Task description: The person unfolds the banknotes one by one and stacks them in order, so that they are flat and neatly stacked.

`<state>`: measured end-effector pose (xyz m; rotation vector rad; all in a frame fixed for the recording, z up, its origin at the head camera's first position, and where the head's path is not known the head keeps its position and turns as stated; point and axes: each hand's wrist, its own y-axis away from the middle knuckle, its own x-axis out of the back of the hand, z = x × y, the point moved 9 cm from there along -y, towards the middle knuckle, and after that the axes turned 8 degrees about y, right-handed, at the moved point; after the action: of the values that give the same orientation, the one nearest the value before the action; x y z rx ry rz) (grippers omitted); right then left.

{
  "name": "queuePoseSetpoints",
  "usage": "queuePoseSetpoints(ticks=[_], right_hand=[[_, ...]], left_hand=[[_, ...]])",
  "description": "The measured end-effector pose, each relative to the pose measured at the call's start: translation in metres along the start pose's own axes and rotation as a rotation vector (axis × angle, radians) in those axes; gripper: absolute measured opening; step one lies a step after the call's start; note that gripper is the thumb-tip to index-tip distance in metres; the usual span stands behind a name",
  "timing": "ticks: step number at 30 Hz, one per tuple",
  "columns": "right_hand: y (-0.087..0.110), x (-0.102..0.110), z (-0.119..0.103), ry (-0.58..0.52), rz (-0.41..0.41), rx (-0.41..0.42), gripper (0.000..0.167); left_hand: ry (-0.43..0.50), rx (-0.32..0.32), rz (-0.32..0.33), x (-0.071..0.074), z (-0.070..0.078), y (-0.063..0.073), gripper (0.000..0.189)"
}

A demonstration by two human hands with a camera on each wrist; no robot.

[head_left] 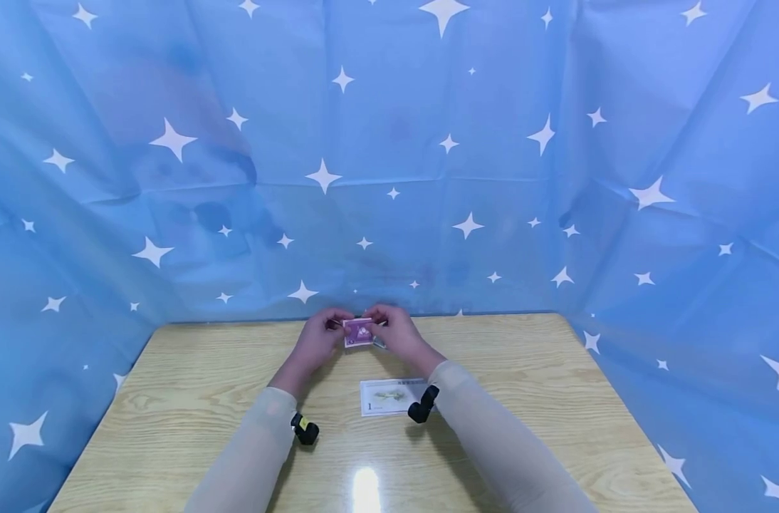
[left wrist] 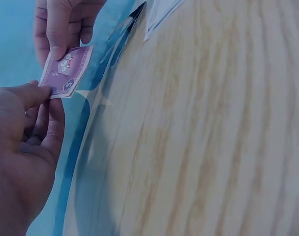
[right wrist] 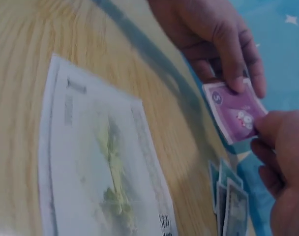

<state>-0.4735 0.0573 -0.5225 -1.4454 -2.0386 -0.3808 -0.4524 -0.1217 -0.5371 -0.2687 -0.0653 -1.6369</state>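
Observation:
A small purple play banknote bearing a "5" and a cartoon figure is held up between both hands near the table's back edge. My left hand pinches one end, its thumb lying on the printed face. From the other end my right hand grips it, with thumb in front and fingers behind. In the right wrist view, several small bluish-grey notes lie overlapped on the table below the right hand.
A larger white sheet with a "1" and a green plant picture lies near the right wrist, partly covered by it in the head view. The wooden table ends at a blue star-patterned cloth.

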Motion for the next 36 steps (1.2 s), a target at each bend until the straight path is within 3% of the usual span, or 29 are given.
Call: queuePoseSetpoints(ticks=[11, 36], right_hand=[[0.022, 0.012, -0.01, -0.083, -0.01, 0.062, 0.02], [0.098, 0.031, 0.013, -0.157, -0.043, -0.013, 0.016]], left_hand=[[0.117, -0.006, -0.057, -0.011, 0.005, 0.013, 0.027], [0.116, -0.012, -0.194, -0.064, 0.011, 0.06, 0.022]])
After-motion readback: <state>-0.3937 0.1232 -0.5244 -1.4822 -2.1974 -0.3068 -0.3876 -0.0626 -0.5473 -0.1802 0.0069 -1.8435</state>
